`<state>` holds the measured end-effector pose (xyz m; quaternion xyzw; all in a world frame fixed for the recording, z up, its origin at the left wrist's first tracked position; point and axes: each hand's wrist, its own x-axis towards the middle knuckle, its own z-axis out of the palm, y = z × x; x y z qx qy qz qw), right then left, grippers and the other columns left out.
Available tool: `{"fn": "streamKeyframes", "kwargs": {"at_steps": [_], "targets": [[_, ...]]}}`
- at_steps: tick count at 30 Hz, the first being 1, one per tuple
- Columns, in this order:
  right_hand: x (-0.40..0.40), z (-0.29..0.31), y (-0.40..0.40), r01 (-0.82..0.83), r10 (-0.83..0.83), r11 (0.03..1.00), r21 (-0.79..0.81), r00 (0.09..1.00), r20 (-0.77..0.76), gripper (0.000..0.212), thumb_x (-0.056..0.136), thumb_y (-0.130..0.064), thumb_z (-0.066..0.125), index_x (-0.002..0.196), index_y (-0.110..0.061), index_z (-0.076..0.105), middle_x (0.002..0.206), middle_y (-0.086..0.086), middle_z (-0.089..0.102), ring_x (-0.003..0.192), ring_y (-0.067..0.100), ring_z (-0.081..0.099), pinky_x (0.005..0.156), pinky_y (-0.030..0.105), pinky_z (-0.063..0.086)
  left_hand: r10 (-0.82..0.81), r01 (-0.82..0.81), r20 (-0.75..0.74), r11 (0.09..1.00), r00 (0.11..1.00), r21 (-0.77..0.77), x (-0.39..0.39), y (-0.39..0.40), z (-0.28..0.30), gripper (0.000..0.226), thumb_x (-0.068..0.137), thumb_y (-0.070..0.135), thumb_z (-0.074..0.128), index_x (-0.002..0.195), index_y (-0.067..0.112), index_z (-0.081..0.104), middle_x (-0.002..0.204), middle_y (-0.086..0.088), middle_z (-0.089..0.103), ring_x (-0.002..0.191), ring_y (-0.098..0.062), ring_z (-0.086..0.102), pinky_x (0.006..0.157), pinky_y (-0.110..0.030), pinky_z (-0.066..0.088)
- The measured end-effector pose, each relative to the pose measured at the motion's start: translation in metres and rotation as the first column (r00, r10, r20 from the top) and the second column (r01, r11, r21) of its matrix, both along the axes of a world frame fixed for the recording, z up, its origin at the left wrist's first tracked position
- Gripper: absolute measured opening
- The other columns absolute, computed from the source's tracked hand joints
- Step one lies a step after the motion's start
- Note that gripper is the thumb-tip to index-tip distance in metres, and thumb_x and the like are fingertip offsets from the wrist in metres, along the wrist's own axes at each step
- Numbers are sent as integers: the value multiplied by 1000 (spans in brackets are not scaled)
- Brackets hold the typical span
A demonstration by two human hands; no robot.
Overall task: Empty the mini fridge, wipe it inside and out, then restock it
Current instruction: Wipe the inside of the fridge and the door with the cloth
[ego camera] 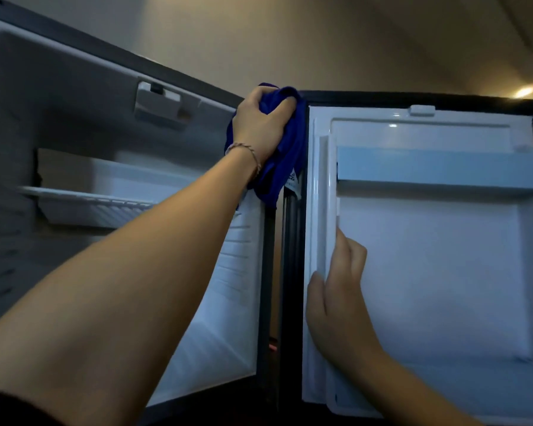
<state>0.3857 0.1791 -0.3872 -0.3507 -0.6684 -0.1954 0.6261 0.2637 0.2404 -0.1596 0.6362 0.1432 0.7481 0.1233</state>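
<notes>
Both hands (260,124) (336,290) raised at fridge (290,241)

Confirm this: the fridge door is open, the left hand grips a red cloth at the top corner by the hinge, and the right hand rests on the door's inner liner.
One error: the cloth is blue, not red, as the head view shows. The rest holds: the fridge door is open, the left hand grips the cloth by the hinge, and the right hand rests on the liner.

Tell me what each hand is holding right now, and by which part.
The left hand grips a bunched blue cloth by its upper part; the rest hangs down. The right hand holds nothing, resting flat on the open fridge door.
</notes>
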Motion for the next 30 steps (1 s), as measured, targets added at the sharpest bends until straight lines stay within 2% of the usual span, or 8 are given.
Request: {"fn": "streamKeyframes", "kwargs": {"at_steps": [2, 6, 11, 14, 18, 24, 27, 30], "targets": [[1, 1, 1, -43, 43, 999, -15, 999, -22, 63, 94, 5, 39, 155, -2, 21, 134, -6, 28, 124, 17, 46, 111, 16, 34, 2, -2, -12, 1000, 1000, 6, 2, -2, -18, 12, 83, 38, 68, 88, 28, 64, 80, 11, 69, 77, -10, 66, 75, -36, 58], [1, 2, 2, -64, 62, 997, -35, 996, -58, 66, 94, 12, 41, 155, -1, 21, 137, 0, 28, 126, 15, 43, 113, 18, 33, -20, 20, -11, 1000, 1000, -20, 1, -10, -73, 6, 86, 34, 67, 88, 31, 62, 83, 12, 68, 78, -7, 65, 67, -24, 52], [-1, 2, 3, -69, 66, 997, -26, 993, -99, 68, 86, 5, 38, 152, 3, 24, 136, 7, 30, 126, 18, 41, 115, 20, 30, -121, 120, 4, 982, 993, -143, 3, -21, -172, 7, 91, 25, 67, 97, 23, 65, 91, 5, 70, 87, -10, 66, 72, -23, 54], [-1, 1, 1, -66, 63, 998, -26, 993, -105, 68, 86, 5, 37, 153, 5, 23, 135, 7, 31, 126, 17, 41, 115, 16, 27, -124, 139, 73, 954, 990, -265, 7, -33, -244, 9, 93, 22, 67, 96, 29, 64, 91, 14, 68, 86, 3, 63, 74, -11, 46], [-1, 2, -2, -37, 30, 997, -66, 995, -99, 69, 87, -2, 37, 154, 3, 22, 134, 9, 32, 126, 18, 39, 113, 13, 22, -114, 93, -30, 917, 993, -389, 7, -41, -302, 2, 96, 29, 62, 98, 28, 62, 89, 13, 67, 84, 4, 61, 72, -12, 44], [-5, -1, -8, -50, 36, 993, -111, 992, -118, 66, 88, -6, 35, 153, 3, 24, 139, 12, 32, 127, 19, 39, 114, 14, 24, -4, -1, -12, 921, 1000, -390, 10, -43, -294, 7, 95, 27, 62, 90, 21, 62, 81, 5, 66, 73, 1, 60, 62, -8, 41], [-5, -1, -8, -48, 35, 993, -110, 993, -113, 67, 89, -7, 36, 154, 3, 23, 140, 11, 31, 128, 19, 38, 110, 6, 19, 52, -43, 19, 943, 998, -330, 11, -41, -257, 6, 93, 25, 64, 89, 21, 63, 80, 7, 64, 69, 7, 56, 61, -6, 38], [-4, 0, -7, -64, 50, 992, -105, 991, -126, 67, 88, -6, 36, 153, 3, 24, 139, 11, 32, 129, 21, 39, 114, 15, 25, 85, -70, 46, 962, 995, -263, 13, -35, -198, 5, 90, 29, 65, 90, 25, 63, 78, 15, 62, 68, 8, 55, 64, -11, 43]]}}
